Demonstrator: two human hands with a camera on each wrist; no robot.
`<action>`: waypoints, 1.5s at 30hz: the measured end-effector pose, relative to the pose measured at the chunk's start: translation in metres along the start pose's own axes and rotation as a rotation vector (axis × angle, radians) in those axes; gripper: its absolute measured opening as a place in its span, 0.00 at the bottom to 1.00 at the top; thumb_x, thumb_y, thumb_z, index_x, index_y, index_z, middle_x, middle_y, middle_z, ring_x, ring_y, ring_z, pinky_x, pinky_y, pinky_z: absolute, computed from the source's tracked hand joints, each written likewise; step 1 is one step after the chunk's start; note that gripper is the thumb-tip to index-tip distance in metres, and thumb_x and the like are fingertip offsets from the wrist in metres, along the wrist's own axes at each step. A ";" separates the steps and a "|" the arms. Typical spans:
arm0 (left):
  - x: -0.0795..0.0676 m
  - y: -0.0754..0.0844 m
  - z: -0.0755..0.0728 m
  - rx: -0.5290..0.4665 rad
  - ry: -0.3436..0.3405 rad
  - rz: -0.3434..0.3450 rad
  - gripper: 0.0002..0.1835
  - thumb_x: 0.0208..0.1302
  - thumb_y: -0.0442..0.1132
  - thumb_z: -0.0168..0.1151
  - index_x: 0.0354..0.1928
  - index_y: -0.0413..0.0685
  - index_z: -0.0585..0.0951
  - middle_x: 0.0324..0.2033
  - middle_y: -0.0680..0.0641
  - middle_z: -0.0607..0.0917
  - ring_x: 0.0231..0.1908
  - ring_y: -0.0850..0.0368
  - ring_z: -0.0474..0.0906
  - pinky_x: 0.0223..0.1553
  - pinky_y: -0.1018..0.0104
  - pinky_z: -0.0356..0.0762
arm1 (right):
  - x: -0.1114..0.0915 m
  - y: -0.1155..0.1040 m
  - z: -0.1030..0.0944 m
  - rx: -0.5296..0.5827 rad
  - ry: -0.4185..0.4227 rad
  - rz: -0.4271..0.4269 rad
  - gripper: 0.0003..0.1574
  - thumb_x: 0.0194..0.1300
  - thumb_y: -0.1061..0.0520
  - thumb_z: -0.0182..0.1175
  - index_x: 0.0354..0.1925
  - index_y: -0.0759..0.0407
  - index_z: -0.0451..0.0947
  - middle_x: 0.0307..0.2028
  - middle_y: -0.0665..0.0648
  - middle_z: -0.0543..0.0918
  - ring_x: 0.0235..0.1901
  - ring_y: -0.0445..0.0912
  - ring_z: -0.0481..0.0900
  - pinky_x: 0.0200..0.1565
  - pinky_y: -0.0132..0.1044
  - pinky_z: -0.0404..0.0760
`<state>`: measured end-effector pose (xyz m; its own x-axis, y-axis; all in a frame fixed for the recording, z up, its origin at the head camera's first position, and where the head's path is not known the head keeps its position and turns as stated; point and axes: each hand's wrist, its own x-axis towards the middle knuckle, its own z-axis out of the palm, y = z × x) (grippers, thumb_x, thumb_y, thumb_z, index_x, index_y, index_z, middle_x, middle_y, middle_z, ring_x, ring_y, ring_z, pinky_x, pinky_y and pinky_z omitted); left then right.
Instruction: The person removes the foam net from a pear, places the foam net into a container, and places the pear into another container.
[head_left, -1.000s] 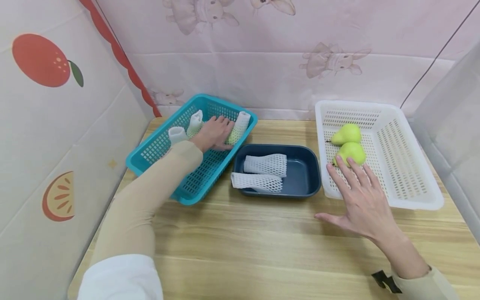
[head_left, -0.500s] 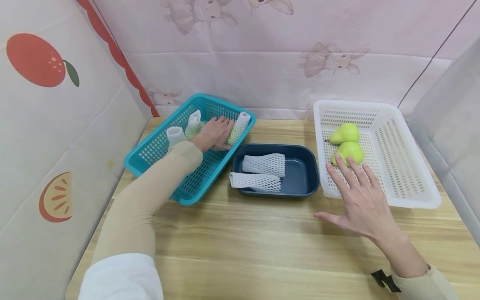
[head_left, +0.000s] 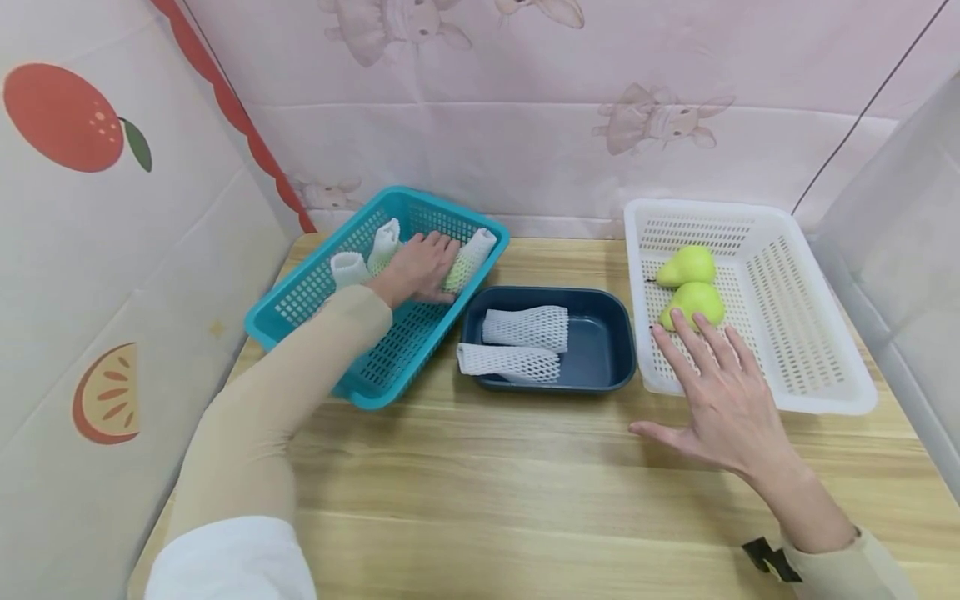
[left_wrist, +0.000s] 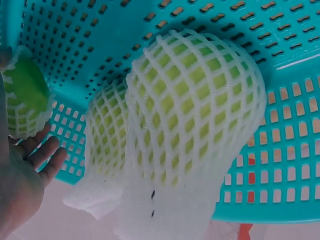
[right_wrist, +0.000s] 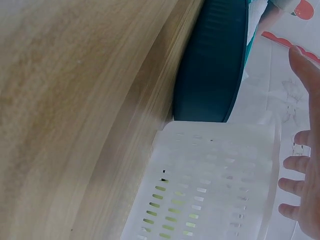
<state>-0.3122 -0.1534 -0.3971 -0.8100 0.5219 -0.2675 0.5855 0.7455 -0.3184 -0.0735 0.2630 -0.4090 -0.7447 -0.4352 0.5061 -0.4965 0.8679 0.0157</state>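
My left hand (head_left: 420,265) reaches into the teal basket (head_left: 390,398) and grips a green pear in a white foam net sleeve (head_left: 470,260). In the left wrist view its thumb and fingers lie around that netted pear (left_wrist: 29,92). Two more netted pears (left_wrist: 197,105) lie in the same basket, partly behind my forearm in the head view. Fingers spread, my right hand (head_left: 727,404) hovers over the near left rim of the white basket (head_left: 832,404). Its fingertips overlap the nearer of two bare pears (head_left: 693,304) in the head view; the other pear (head_left: 687,265) lies behind it.
Between the baskets stands a dark blue tray (head_left: 603,367) holding two foam net sleeves (head_left: 525,328), one lying over its left rim. All three containers stand on a wooden table (head_left: 480,492), with printed cloth walls (head_left: 517,167) behind and beside.
The netted pear in my left hand has tilted, its sleeve's upper end leaning lower to the right, as the hand shifted slightly. My right hand stays in place.
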 end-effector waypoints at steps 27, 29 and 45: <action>-0.072 0.002 -0.049 -0.095 0.186 -0.090 0.50 0.64 0.70 0.63 0.70 0.36 0.63 0.64 0.33 0.74 0.62 0.38 0.70 0.67 0.42 0.73 | 0.001 0.001 0.002 -0.001 -0.005 -0.006 0.77 0.56 0.03 0.33 0.80 0.55 0.63 0.82 0.61 0.61 0.78 0.64 0.61 0.74 0.68 0.60; -0.076 0.001 -0.051 -0.121 0.205 -0.105 0.51 0.63 0.71 0.63 0.71 0.36 0.63 0.64 0.33 0.74 0.61 0.37 0.71 0.67 0.42 0.73 | 0.001 0.000 0.002 0.002 -0.007 -0.007 0.77 0.56 0.03 0.33 0.80 0.55 0.63 0.82 0.61 0.61 0.78 0.64 0.61 0.74 0.69 0.60; -0.120 0.029 -0.070 -0.285 0.385 -0.025 0.50 0.60 0.69 0.68 0.70 0.36 0.68 0.60 0.35 0.81 0.57 0.40 0.78 0.64 0.45 0.79 | 0.000 -0.003 0.002 0.013 -0.007 -0.009 0.77 0.54 0.03 0.37 0.81 0.54 0.62 0.82 0.60 0.62 0.75 0.66 0.65 0.71 0.68 0.64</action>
<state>-0.2003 -0.1652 -0.3107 -0.8088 0.5777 0.1102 0.5766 0.8158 -0.0443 -0.0731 0.2599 -0.4108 -0.7431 -0.4449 0.4998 -0.5093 0.8605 0.0088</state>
